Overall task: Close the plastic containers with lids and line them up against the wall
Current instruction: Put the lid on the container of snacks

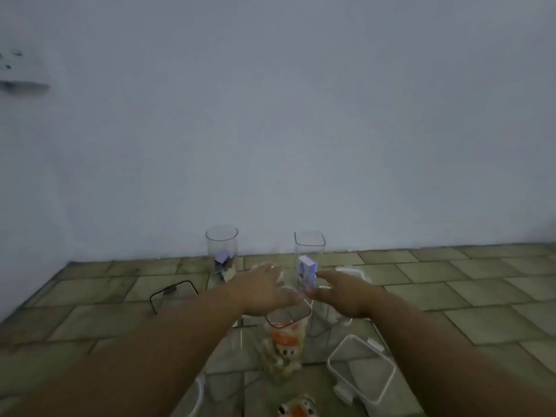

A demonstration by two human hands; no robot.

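Note:
Several clear plastic containers stand open on the tiled floor. A round container with purple bits stands by the wall, and a square container with a purple box stands to its right. A nearer container holds an orange packet. My left hand and my right hand reach forward side by side with fingers stretched out, above the nearer container and just in front of the square one. The blur hides whether either hand touches a container. A white-rimmed lid lies at the near right, and a black-rimmed lid lies to the left.
The pale wall meets the floor just behind the two far containers. Another white lid lies behind my right hand. A further clear container and an orange packet sit at the bottom edge. Bare tiles stretch to the right.

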